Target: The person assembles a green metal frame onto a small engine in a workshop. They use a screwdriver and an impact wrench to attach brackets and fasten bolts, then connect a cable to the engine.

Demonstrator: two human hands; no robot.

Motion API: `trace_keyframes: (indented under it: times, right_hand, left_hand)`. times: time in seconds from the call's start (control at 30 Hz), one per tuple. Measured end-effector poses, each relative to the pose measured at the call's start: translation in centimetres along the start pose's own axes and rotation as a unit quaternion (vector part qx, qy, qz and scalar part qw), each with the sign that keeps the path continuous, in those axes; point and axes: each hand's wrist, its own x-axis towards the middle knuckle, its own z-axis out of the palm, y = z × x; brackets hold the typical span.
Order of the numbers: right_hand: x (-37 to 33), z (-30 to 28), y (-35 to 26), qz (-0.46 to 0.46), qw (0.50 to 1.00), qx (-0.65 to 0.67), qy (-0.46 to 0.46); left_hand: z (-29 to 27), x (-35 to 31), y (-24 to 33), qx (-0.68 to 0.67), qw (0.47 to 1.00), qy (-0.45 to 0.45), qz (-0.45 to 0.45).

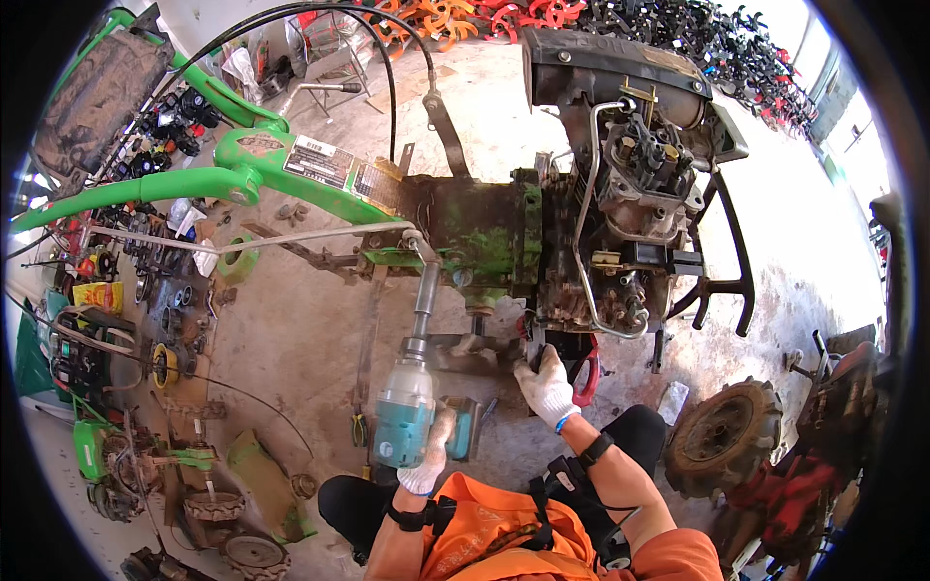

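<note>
In my left hand [431, 453], gloved in white, is the handle of a teal cordless impact wrench [402, 416]. Its long socket [424, 295] points away from me and meets the side of a dirty green gearbox [475, 228]. My right hand [548, 387], also gloved, reaches to the near lower edge of the engine [620, 223], beside a red curved part [586, 373]. Thumb and fingers there close around a dark piece whose kind I cannot make out. Engine and gearbox are joined, with green handlebars [145, 189] running off to the left.
Pliers [359, 429] lie on the floor left of the wrench. A treaded wheel [725, 436] and red machinery [794, 504] stand at the right. Parts and a green guard [271, 479] cover the left floor. Piles of orange [426, 21] and black parts [712, 48] lie at the back.
</note>
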Motion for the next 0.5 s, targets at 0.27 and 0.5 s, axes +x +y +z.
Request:
trace_keyframes:
  times: [0.27, 0.5]
  right_hand:
    - [-4.3, -5.9, -7.2, -0.256, 0.939, -0.230, -0.007]
    - [1.2, 0.5, -15.8, 0.056, 0.850, 0.407, -0.331]
  left_hand:
    - [-0.7, 0.1, 0.1, -0.036, 0.999, -0.019, 0.016]
    - [-4.1, -0.6, -2.9, -0.023, 0.997, -0.062, -0.025]
